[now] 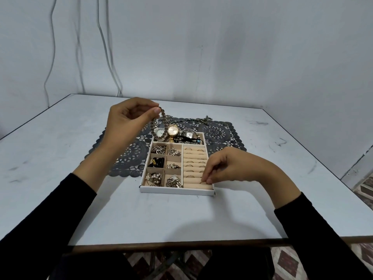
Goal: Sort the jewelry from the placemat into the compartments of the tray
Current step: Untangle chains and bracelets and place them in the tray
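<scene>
Two hands above tray (175, 190): left hand (129, 118) pinching beaded bracelet (162, 126), dangling just below it over watches (173, 130); right hand (228, 166) pinching small ring (202, 181) beneath it, at nearest ring roll (192, 186).

Bench (80, 199) pale blue-grey w/ dark scuffs, brown front edge. Placemat (218, 132) dark grey lace, round flower shapes. Tray (173, 189) white outside, beige inside. Watch (173, 130) gold, pinkish face. Bead string (163, 118) brown-grey. Sleeves (50, 219) black. Floor (286, 263) red & white diamonds.
</scene>
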Motion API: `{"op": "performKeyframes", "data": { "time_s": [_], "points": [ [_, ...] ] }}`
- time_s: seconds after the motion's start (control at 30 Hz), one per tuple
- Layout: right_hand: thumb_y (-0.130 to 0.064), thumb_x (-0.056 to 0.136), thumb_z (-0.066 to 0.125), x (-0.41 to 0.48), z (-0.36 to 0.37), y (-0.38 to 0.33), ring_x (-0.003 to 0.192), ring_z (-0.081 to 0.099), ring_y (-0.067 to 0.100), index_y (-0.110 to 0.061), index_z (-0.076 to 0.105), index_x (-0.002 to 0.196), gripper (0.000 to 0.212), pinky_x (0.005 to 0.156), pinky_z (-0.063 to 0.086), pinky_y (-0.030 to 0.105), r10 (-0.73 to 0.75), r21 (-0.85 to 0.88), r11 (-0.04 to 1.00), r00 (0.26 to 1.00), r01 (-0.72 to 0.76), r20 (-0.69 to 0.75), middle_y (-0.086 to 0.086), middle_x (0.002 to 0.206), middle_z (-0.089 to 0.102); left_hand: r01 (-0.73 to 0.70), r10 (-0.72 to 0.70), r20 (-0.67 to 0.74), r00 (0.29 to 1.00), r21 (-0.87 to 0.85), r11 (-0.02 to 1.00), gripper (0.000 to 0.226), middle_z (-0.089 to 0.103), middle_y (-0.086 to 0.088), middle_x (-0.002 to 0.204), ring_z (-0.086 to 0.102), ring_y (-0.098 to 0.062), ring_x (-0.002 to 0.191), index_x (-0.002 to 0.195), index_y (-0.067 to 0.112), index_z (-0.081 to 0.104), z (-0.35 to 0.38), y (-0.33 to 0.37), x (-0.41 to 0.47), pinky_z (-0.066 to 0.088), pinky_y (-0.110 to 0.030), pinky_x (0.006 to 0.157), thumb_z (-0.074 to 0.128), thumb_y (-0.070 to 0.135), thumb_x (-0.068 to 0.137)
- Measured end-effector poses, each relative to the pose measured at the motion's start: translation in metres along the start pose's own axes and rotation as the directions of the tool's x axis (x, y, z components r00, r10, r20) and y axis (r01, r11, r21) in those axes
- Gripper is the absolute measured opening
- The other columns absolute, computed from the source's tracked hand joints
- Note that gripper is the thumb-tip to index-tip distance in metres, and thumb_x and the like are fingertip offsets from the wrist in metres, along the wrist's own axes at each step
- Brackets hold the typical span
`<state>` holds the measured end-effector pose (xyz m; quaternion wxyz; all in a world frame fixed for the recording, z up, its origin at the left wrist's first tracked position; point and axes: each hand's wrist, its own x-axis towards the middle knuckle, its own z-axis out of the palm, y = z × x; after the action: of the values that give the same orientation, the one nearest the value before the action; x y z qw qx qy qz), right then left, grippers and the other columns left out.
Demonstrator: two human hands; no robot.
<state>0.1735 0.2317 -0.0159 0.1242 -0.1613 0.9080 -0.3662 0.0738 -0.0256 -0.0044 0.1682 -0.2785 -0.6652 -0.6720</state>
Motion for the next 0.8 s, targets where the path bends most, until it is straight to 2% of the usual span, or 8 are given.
{"op": "performKeyframes", "data": {
  "time_s": [0.07, 0.17, 0.27, 0.37, 0.5, 0.57, 0.67, 0.8],
  "points": [
    [-0.006, 0.078, 0.075, 0.000, 0.000, 0.000, 0.083, 0.066, 0.022, -0.017, 0.077, 0.088, 0.015, 0.080, 0.054, 0.038, 0.001, -0.022, 1.000, 1.000, -0.001, 0.006, 0.002, 0.087, 0.073, 0.001, -0.001, 0.000, 1.000, 0.001, 1.000, 0.012, 0.076, 0.004, 0.084, 0.073, -0.016, 0.083, 0.093, 0.015, 0.073, -0.001, 0.000, 0.000, 0.055, -0.024, 0.080, 0.076, 0.012, 0.082],
    [-0.009, 0.078, 0.075, 0.000, 0.001, -0.001, 0.085, 0.066, 0.021, -0.023, 0.077, 0.086, 0.017, 0.084, 0.052, 0.042, 0.010, -0.083, 0.996, 1.000, -0.008, 0.023, -0.001, 0.087, 0.072, 0.001, -0.001, 0.001, 1.000, 0.002, 1.000, 0.013, 0.076, 0.004, 0.084, 0.073, -0.017, 0.083, 0.094, 0.014, 0.073, 0.001, 0.000, 0.000, 0.056, -0.025, 0.081, 0.076, 0.012, 0.081],
    [-0.016, 0.078, 0.075, 0.001, -0.001, -0.004, 0.066, 0.059, 0.026, -0.030, 0.076, 0.086, 0.016, 0.057, 0.050, 0.044, 0.037, -0.092, 0.995, 0.998, -0.033, 0.041, 0.001, 0.082, 0.070, 0.000, 0.000, 0.002, 1.000, 0.006, 1.000, 0.012, 0.076, 0.004, 0.084, 0.073, -0.016, 0.082, 0.093, 0.014, 0.073, 0.001, 0.000, 0.000, 0.056, -0.025, 0.080, 0.076, 0.013, 0.081],
    [-0.016, 0.081, 0.074, -0.003, -0.004, -0.003, 0.050, 0.044, 0.015, -0.026, 0.076, 0.090, 0.013, 0.042, 0.030, 0.023, 0.104, 0.047, 0.993, 0.994, -0.105, 0.011, 0.003, 0.070, 0.065, -0.003, 0.003, 0.000, 1.000, 0.009, 1.000, 0.013, 0.076, 0.003, 0.085, 0.073, -0.018, 0.083, 0.093, 0.015, 0.073, 0.001, 0.000, -0.001, 0.057, -0.027, 0.081, 0.076, 0.014, 0.081],
    [-0.025, 0.080, 0.075, 0.002, -0.005, 0.007, 0.079, 0.062, 0.031, -0.021, 0.074, 0.097, 0.017, 0.068, 0.048, 0.040, 0.051, 0.264, 0.965, 0.980, 0.002, -0.193, 0.011, 0.092, 0.072, 0.003, -0.003, 0.002, 1.000, 0.002, 1.000, 0.013, 0.076, 0.002, 0.085, 0.073, -0.019, 0.084, 0.094, 0.014, 0.073, 0.000, 0.000, -0.001, 0.057, -0.029, 0.082, 0.076, 0.015, 0.081],
    [-0.030, 0.082, 0.073, 0.010, -0.006, 0.019, 0.080, 0.062, 0.023, -0.024, 0.073, 0.098, 0.017, 0.074, 0.048, 0.030, 0.068, 0.256, 0.966, 0.925, 0.032, -0.373, 0.011, 0.093, 0.071, 0.003, -0.004, 0.010, 1.000, 0.006, 1.000, 0.013, 0.077, 0.000, 0.087, 0.073, -0.021, 0.085, 0.094, 0.014, 0.073, 0.001, 0.000, -0.001, 0.057, -0.029, 0.083, 0.077, 0.015, 0.081],
    [-0.025, 0.087, 0.068, 0.024, -0.006, 0.036, 0.070, 0.059, 0.001, -0.023, 0.072, 0.098, 0.012, 0.062, 0.043, 0.008, 0.128, 0.242, 0.970, 0.776, 0.033, -0.618, 0.005, 0.087, 0.070, 0.004, -0.004, 0.022, 1.000, 0.015, 1.000, 0.013, 0.077, 0.000, 0.088, 0.074, -0.021, 0.086, 0.094, 0.015, 0.073, 0.002, 0.001, -0.002, 0.057, -0.031, 0.084, 0.077, 0.016, 0.081],
    [-0.025, 0.089, 0.064, 0.034, -0.005, 0.060, 0.082, 0.060, -0.001, -0.021, 0.070, 0.105, 0.017, 0.073, 0.044, 0.007, 0.166, 0.124, 0.986, 0.658, -0.111, -0.734, -0.005, 0.097, 0.069, 0.024, -0.024, 0.026, 0.999, 0.001, 1.000, 0.014, 0.077, 0.000, 0.087, 0.074, -0.022, 0.087, 0.093, 0.017, 0.074, 0.004, 0.001, -0.004, 0.058, -0.031, 0.083, 0.077, 0.018, 0.079]
  ]
}}
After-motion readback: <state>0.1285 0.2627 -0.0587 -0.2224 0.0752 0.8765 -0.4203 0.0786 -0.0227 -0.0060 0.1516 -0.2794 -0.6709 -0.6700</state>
